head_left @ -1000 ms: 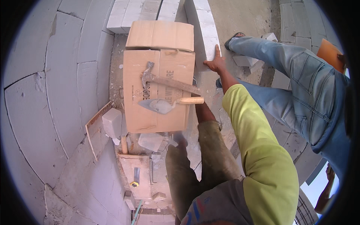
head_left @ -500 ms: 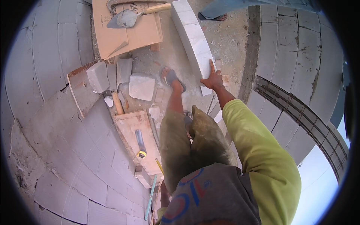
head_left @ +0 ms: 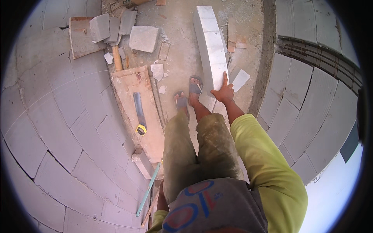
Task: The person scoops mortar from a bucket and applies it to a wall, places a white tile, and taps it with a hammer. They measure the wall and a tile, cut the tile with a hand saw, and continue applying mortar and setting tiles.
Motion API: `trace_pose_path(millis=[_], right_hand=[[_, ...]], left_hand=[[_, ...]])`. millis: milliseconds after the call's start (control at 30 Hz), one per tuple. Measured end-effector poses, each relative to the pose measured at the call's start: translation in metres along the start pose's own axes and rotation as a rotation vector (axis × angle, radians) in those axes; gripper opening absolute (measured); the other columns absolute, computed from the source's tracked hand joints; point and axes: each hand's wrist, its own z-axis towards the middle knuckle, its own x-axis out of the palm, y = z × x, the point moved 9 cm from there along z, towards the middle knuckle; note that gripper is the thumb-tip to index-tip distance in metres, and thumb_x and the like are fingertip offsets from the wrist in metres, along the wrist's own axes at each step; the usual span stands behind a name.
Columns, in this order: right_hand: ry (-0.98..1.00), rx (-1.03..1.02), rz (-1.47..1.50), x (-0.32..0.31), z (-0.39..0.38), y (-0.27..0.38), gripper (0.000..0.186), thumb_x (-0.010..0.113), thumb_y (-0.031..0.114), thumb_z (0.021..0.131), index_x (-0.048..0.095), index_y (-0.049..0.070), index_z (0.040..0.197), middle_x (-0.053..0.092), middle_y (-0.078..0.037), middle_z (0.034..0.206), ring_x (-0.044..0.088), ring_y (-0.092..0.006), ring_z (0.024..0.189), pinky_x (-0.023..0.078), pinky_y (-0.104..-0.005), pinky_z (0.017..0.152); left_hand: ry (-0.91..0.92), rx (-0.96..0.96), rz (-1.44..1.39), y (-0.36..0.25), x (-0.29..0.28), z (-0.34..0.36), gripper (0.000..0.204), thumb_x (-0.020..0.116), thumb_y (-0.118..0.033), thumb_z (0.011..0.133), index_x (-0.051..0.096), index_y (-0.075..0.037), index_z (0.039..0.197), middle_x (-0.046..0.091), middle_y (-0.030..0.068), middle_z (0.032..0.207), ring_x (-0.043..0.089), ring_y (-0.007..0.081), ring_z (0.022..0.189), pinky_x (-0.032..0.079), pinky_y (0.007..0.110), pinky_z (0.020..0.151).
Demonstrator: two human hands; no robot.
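My right hand (head_left: 224,90) grips the near end of a long white block (head_left: 211,42), its thumb and index finger spread over the edge. Faint lines cross the block's face. The block points away from me, just right of my feet. Low at the left, my left hand (head_left: 161,194) hangs beside my thigh, its fingers mostly hidden. Closest to it are a thin turquoise strip (head_left: 148,190) and a narrow wooden piece. A handsaw (head_left: 139,110) with a yellow-and-black handle lies on a wooden board (head_left: 153,134) to my left.
Pale block walls (head_left: 70,128) rise on the left and right (head_left: 307,101). Broken block pieces (head_left: 143,39) and a dusty board (head_left: 82,37) lie at the far left. Reddish tile pieces (head_left: 232,37) and a white offcut (head_left: 240,79) are right of the block. Reinforcing bars (head_left: 318,58) run through the right wall.
My right hand and the white block have come back toward me over the floor, and my feet have stepped. The trowel on cardboard and another person's leg have left the view.
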Motion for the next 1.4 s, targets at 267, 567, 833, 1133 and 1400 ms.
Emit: trace_pose_path(millis=[267, 567, 833, 1133, 1400], right_hand=[[-0.114, -0.043, -0.086, 0.103, -0.055, -0.111, 0.143, 0.092, 0.044, 0.079, -0.014, 0.048, 0.175, 0.045, -0.034, 0.151, 0.058, -0.0545, 0.135, 0.05, -0.0642, 0.113], [-0.13, 0.033, 0.121, 0.293, -0.12, -0.126, 0.148, 0.091, 0.042, 0.078, -0.021, 0.037, 0.174, 0.038, -0.044, 0.154, 0.061, -0.0588, 0.132, 0.053, -0.058, 0.116], [-0.107, 0.089, 0.431, 0.463, -0.135, -0.072, 0.149, 0.092, 0.04, 0.081, -0.026, 0.03, 0.172, 0.036, -0.051, 0.158, 0.05, -0.0617, 0.143, 0.041, -0.0607, 0.125], [-0.086, -0.007, 0.458, 0.479, -0.121, -0.07, 0.154, 0.096, 0.038, 0.08, -0.026, 0.024, 0.173, 0.035, -0.049, 0.16, 0.042, -0.0572, 0.152, 0.038, -0.0591, 0.127], [-0.261, -0.086, 0.35, 0.299, 0.01, -0.04, 0.152, 0.097, 0.059, 0.078, -0.01, 0.019, 0.178, 0.02, -0.044, 0.17, 0.034, -0.0606, 0.156, 0.041, -0.0639, 0.124]], left_hand=[[0.039, 0.182, 0.113, 0.198, -0.012, 0.037, 0.027, 0.06, -0.022, 0.106, 0.074, 0.0, 0.114, 0.074, 0.0224, 0.11, 0.072, 0.0329, 0.106, 0.058, 0.042, 0.094], [-0.08, -0.198, -0.196, 0.468, 0.023, 0.003, 0.024, 0.063, -0.019, 0.104, 0.074, -0.001, 0.115, 0.071, 0.0103, 0.098, 0.069, 0.0256, 0.093, 0.056, 0.039, 0.085], [-0.068, -0.476, -0.905, 0.534, 0.121, 0.013, 0.019, 0.063, -0.023, 0.107, 0.069, -0.005, 0.112, 0.065, 0.0042, 0.092, 0.065, 0.016, 0.082, 0.055, 0.032, 0.075], [-0.053, -0.168, -1.018, 0.301, 0.131, 0.152, 0.02, 0.058, -0.034, 0.114, 0.061, -0.016, 0.119, 0.065, 0.0044, 0.09, 0.066, 0.018, 0.073, 0.056, 0.035, 0.064], [0.084, -0.113, -0.946, 0.101, 0.174, 0.296, 0.047, 0.067, -0.058, 0.109, 0.066, -0.014, 0.126, 0.062, 0.0021, 0.098, 0.065, 0.0154, 0.076, 0.053, 0.033, 0.058]])
